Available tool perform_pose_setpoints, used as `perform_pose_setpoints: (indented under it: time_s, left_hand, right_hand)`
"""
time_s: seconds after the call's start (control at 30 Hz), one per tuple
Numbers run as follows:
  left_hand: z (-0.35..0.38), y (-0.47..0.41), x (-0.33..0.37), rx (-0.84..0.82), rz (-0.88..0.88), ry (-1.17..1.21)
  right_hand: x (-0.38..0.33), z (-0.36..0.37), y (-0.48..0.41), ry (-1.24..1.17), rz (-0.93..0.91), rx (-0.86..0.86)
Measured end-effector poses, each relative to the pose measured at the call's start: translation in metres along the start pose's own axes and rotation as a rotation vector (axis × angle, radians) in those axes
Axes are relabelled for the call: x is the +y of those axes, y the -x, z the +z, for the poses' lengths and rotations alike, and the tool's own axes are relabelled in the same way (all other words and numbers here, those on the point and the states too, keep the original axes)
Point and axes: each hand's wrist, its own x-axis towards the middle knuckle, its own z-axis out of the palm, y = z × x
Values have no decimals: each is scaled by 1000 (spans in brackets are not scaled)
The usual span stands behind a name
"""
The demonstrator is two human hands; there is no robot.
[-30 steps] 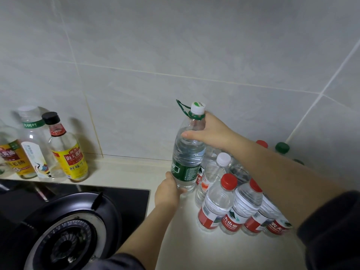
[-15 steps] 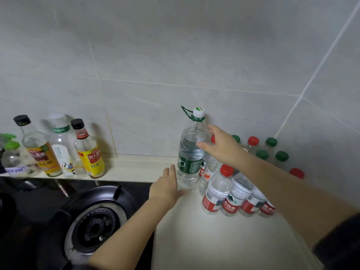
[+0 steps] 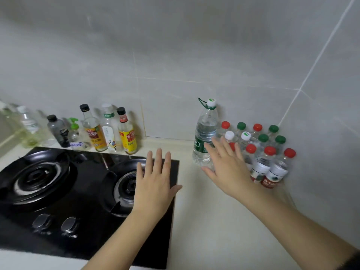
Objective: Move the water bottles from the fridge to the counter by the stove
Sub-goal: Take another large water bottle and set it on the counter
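Just past the fingers (image 3: 220, 147) of the right hand (image 3: 226, 170), in the head view, the tall water bottle (image 3: 205, 137) is standing upright by itself on the counter (image 3: 204, 221). A second ago that hand was gripping the bottle below its cap while the left hand (image 3: 155, 184) was steadying the base. Now both hands are pulling back toward the person with their fingers straight and spread, holding nothing. The right fingertips are overlapping the bottle's lower half in the picture, and I cannot tell whether they are brushing it or hanging just in front.

To the right of those fingers, the small water bottles (image 3: 270, 164) with red, green and white caps are crowding into the corner of the tiled wall (image 3: 233, 55), and the tall one is sitting just beside them at their left edge. The left fingers (image 3: 158, 162) are hovering over the right rim of the stove (image 3: 58, 182). Farther left of them, seasoning bottles (image 3: 109, 131) are lining the wall.

The release suggests this bottle is delivered and is staying put without support. The fridge is not showing, so whether more bottles are waiting there cannot be told. If any are, the freed hands are probably heading back for them.
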Motion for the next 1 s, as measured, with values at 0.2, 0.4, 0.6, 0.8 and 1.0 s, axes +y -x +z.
perform_pose_setpoints:
  time_s: [0.2, 0.4, 0.6, 0.8, 1.0]
  left_hand:
    - [-30, 75, 3, 19, -166, -42]
    - [-54, 171, 6, 31, -413, -76]
    - [-84, 274, 8, -12, -661, -185]
    - [-129, 364, 6, 34, -898, -250]
    - [-177, 463, 12, 83, -1118, -338]
  right_hand:
    - [-37, -4, 49, -47, -108, 24]
    - [-83, -9, 93, -135, -329, -21]
    - [-144, -25, 140, -236, -611, -7]
    - [-212, -48, 181, -319, -872, -6]
    - [-292, -75, 242, -390, -1127, 4]
